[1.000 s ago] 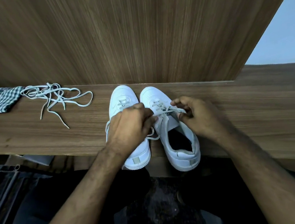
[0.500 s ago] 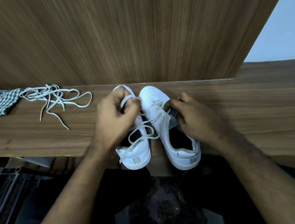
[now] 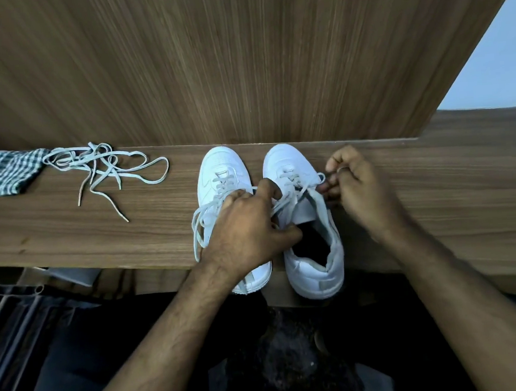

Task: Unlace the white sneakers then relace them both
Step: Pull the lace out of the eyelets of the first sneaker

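Head view: left hand point(image 3: 247, 227) sits frame centre, over the mid part of the left sneaker point(image 3: 221, 179), fingers curled around a lace strand point(image 3: 279, 207) running across to the right sneaker point(image 3: 309, 222). Right hand point(image 3: 358, 187) is just right of that shoe's eyelet row, thumb and fingers pinching the lace end at an upper eyelet; a ring shows on one finger.

Looks like the step is working the lace on the right sneaker; unlacing or relacing, can't tell. To do it well: keep light tension with the left hand so the lace doesn't bunch, feed or pull the tip straight through the eyelet with the right, keep the tongue flat, avoid twisting the flat lace.

Both sneakers stand side by side on the wooden worktop point(image 3: 436, 199), toes to the back panel, heels overhanging the near edge. Loose slack loops hang left of the left sneaker.

Further out, upper left: a spare lace tangle point(image 3: 106, 167) beside a checked cloth point(image 3: 2, 175).
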`<state>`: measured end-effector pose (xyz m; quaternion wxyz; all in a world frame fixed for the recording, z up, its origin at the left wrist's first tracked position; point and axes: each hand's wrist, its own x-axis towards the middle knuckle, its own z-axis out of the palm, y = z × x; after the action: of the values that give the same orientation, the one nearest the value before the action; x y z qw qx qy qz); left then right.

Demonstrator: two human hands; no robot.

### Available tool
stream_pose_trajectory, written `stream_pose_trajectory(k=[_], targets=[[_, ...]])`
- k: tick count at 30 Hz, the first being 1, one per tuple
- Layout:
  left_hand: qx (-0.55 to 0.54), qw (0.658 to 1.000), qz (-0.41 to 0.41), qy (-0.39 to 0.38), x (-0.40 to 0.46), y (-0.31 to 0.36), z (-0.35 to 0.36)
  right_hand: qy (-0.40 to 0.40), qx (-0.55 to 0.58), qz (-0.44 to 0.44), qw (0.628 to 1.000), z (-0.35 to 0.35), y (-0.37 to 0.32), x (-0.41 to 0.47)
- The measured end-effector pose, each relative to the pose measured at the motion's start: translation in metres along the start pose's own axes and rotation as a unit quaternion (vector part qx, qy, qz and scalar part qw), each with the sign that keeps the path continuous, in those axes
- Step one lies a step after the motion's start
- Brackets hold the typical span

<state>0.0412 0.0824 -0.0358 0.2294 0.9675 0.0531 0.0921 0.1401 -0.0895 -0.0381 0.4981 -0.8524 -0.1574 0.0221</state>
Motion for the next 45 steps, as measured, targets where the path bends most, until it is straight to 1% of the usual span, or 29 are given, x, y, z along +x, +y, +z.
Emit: stream_pose_trajectory(k=[2,4,6,8,11,13,16,17,18,19,20,21,22,23,24,25,26,28,29,31,34,36,38,39,41,42,43,44,45], targets=[[-0.013,1.000,0.004,-0.009,0.002,-0.004,0.001,-0.031,-0.066,-0.076,0.994,-0.006,-0.002,-0.002],[-0.022,1.000,0.005,-0.015,0.002,-0.007,0.003,-0.033,-0.143,-0.175,0.973,-0.006,-0.006,-0.009],[-0.042,0.999,0.003,-0.020,0.002,-0.009,0.004,-0.038,-0.202,-0.232,0.951,0.001,-0.008,-0.015],[-0.048,0.999,0.006,-0.024,0.002,-0.009,0.003,-0.043,-0.262,-0.239,0.934,0.008,-0.006,-0.015],[-0.039,0.999,0.017,-0.023,0.002,-0.007,0.000,-0.038,-0.253,-0.215,0.943,0.007,-0.001,-0.009],[-0.047,0.998,0.021,-0.025,0.001,-0.005,-0.002,-0.079,-0.267,-0.211,0.937,0.004,-0.002,-0.009],[-0.080,0.996,0.028,-0.038,0.002,-0.006,-0.003,-0.120,-0.329,-0.228,0.908,0.006,0.001,-0.012],[-0.083,0.995,0.031,-0.041,0.003,-0.007,-0.003,-0.118,-0.301,-0.228,0.918,0.007,0.001,-0.013],[-0.085,0.995,0.033,-0.043,0.003,-0.008,-0.003,-0.112,-0.231,-0.206,0.944,0.008,0.001,-0.012],[-0.084,0.995,0.034,-0.045,0.004,-0.009,-0.003,-0.108,-0.119,-0.144,0.977,0.008,-0.002,-0.011],[-0.084,0.995,0.034,-0.047,0.004,-0.010,-0.002,-0.099,0.033,-0.066,0.992,0.006,-0.007,-0.010],[-0.084,0.995,0.034,-0.050,0.004,-0.010,-0.002,-0.079,0.185,-0.009,0.980,0.004,-0.013,-0.009],[-0.085,0.994,0.033,-0.055,0.004,-0.011,-0.002,-0.054,0.307,0.026,0.950,0.001,-0.017,-0.007],[-0.088,0.994,0.030,-0.061,0.004,-0.011,-0.002,-0.029,0.387,0.045,0.920,-0.003,-0.021,-0.005],[-0.089,0.993,0.027,-0.069,0.005,-0.012,-0.001,-0.004,0.422,0.058,0.905,-0.005,-0.023,-0.004],[-0.088,0.993,0.024,-0.074,0.005,-0.013,-0.001,0.016,0.413,0.059,0.909,-0.007,-0.025,-0.004],[-0.086,0.993,0.022,-0.076,0.006,-0.014,-0.001,0.032,0.353,0.044,0.934,-0.008,-0.025,-0.004],[-0.085,0.994,0.016,-0.074,0.006,-0.014,-0.001,0.027,0.106,-0.053,0.993,-0.011,-0.019,-0.003],[-0.085,0.994,0.011,-0.070,0.005,-0.014,-0.001,-0.003,-0.033,-0.118,0.992,-0.013,-0.015,-0.004],[-0.085,0.994,0.005,-0.063,0.005,-0.013,-0.001,-0.081,-0.221,-0.188,0.954,-0.014,-0.010,-0.006],[-0.081,0.995,0.012,-0.054,0.004,-0.013,0.000,-0.135,-0.313,-0.179,0.923,-0.012,-0.006,-0.011],[-0.080,0.995,0.020,-0.049,0.003,-0.012,0.000,-0.115,-0.222,-0.172,0.953,-0.011,-0.005,-0.011],[-0.075,0.996,0.027,-0.044,0.003,-0.011,-0.001,-0.102,0.036,-0.115,0.987,-0.011,-0.012,-0.010],[-0.070,0.996,0.030,-0.042,0.003,-0.011,0.000,-0.099,0.190,-0.078,0.974,-0.011,-0.018,-0.010],[-0.061,0.997,0.037,-0.042,0.004,-0.011,0.000,-0.096,0.410,-0.013,0.907,-0.013,-0.032,-0.010],[-0.057,0.997,0.039,-0.044,0.004,-0.011,0.001,-0.089,0.444,0.012,0.892,-0.015,-0.036,-0.011],[-0.055,0.997,0.041,-0.045,0.004,-0.012,0.001,-0.077,0.423,0.018,0.903,-0.016,-0.038,-0.012],[-0.053,0.997,0.042,-0.045,0.004,-0.012,0.001,-0.058,0.331,-0.006,0.942,-0.018,-0.036,-0.011],[-0.053,0.997,0.043,-0.044,0.004,-0.012,0.001,-0.036,0.170,-0.067,0.983,-0.019,-0.030,-0.010]])
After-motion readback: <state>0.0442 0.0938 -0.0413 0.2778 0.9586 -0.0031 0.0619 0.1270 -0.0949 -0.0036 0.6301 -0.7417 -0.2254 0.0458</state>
